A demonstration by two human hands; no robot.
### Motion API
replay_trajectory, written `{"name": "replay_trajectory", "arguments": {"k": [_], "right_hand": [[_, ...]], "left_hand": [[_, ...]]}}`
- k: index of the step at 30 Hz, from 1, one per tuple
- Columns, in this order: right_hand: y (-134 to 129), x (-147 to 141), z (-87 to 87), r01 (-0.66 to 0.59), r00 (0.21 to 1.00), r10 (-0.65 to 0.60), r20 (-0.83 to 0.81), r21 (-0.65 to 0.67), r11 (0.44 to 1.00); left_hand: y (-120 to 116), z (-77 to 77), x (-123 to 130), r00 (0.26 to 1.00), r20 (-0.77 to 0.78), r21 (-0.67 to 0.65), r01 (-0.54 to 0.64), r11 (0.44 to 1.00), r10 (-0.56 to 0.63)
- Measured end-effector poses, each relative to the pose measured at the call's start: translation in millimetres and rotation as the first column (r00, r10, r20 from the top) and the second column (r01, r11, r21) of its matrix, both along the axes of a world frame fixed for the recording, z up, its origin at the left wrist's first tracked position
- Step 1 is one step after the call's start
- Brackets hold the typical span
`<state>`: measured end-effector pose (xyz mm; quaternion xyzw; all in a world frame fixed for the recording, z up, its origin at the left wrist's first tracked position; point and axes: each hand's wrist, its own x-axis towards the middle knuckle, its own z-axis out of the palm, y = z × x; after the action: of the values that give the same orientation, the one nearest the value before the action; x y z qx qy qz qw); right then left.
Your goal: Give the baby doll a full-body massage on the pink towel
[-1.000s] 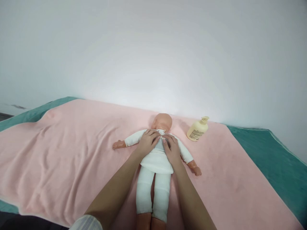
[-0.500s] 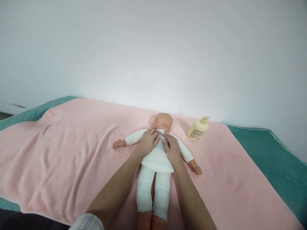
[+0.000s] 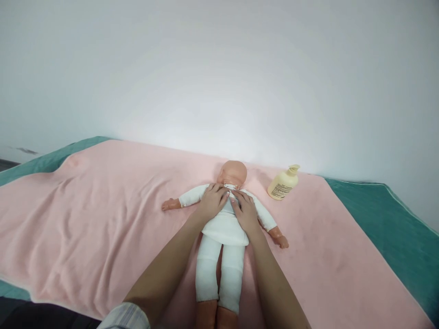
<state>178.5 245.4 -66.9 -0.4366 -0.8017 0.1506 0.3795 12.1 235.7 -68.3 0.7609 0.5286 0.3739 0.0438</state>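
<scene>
A baby doll [image 3: 224, 228] with a white cloth body lies face down, its bald head pointing away from me and its arms spread. On the left side of its upper back rests my left hand [image 3: 213, 200], open, with the fingers laid flat. My right hand [image 3: 245, 209] lies open on the right side of the upper back, its thumb near the left one. Both hands touch the doll and grip nothing. The doll's face is hidden, and its feet run out of the bottom of the view.
Under the doll a pink blanket [image 3: 325, 256] is spread, wrinkled on the left, over a green cover [image 3: 384, 219]. A yellow pump bottle [image 3: 283, 184] stands to the right of the doll's head. Behind the far edge rises a white wall [image 3: 219, 82].
</scene>
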Motion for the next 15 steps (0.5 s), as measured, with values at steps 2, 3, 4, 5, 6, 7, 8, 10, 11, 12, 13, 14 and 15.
{"name": "replay_trajectory", "arguments": {"k": [2,3,4,5,6,7,8,10,11,12,13,14,15], "right_hand": [[-2,1,1.4,-0.007,0.998,0.007,-0.062,0.007,1.000],[-4,2,2.4,-0.005,0.994,0.007,-0.105,0.011,1.000],[-5,3,3.6,-0.001,0.988,0.003,-0.151,0.015,1.000],[-8,4,5.0,0.006,0.980,-0.002,-0.201,0.018,1.000],[-10,5,6.5,0.015,0.968,-0.009,-0.250,0.022,1.000],[-12,6,8.2,0.025,0.955,-0.016,-0.297,0.026,0.999],[-15,7,9.9,0.033,0.940,-0.020,-0.340,0.032,0.999],[-22,10,13.4,0.037,0.913,-0.012,-0.408,0.054,0.998],[-26,11,15.0,0.029,0.904,0.003,-0.428,0.068,0.997],[-30,13,16.4,0.014,0.900,0.022,-0.436,0.080,0.997],[-35,14,17.5,-0.008,0.899,0.046,-0.435,0.090,0.996],[-40,16,18.1,-0.034,0.900,0.074,-0.429,0.100,0.994],[-45,17,18.3,-0.067,0.903,0.109,-0.416,0.114,0.991]], "left_hand": [[-2,1.1,-1,0.999,0.043,0.013,0.013,1.000,-0.014],[-4,2.3,-1,0.997,0.074,0.024,0.018,1.000,-0.019],[-6,4.2,-2,0.994,0.108,0.033,0.020,0.999,-0.023],[-8,6.9,-3,0.989,0.143,0.039,0.018,0.999,-0.023],[-11,10.5,-5,0.984,0.177,0.040,0.011,0.999,-0.017],[-14,15.1,-7,0.977,0.213,0.034,0.003,0.999,-0.010],[-18,20.8,-9,0.969,0.247,0.016,0.004,1.000,-0.008],[-28,34.7,-15,0.954,0.298,-0.066,0.060,0.996,-0.038],[-33,42.6,-19,0.948,0.306,-0.135,0.134,0.982,-0.087],[-39,50.6,-22,0.942,0.301,-0.220,0.219,0.951,-0.147],[-45,58.4,-25,0.936,0.288,-0.292,0.286,0.913,-0.202],[-52,65.7,-27,0.929,0.269,-0.348,0.342,0.873,-0.256],[-57,72.3,-29,0.915,0.253,-0.392,0.395,0.831,-0.315]]}}
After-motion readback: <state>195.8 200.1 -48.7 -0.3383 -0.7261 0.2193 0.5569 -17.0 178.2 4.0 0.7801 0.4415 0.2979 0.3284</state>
